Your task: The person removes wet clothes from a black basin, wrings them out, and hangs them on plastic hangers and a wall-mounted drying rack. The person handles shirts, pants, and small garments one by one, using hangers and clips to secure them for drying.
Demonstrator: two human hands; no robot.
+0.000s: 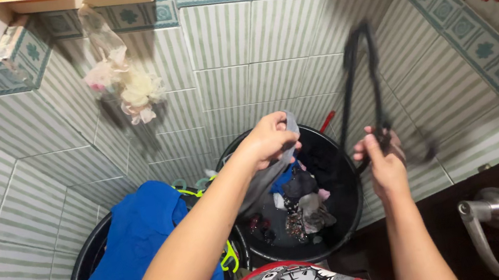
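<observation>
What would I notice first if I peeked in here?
Two hands in the middle: the left hand lifts a grey cloth from a black bucket of wet clothes, and the right hand grips a black hanger. A bright blue cloth covers another bucket at lower left.

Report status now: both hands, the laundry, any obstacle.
Left hand grips grey cloth over black bucket. Right hand holds black hanger, blurred. Nothing blocking.
</observation>
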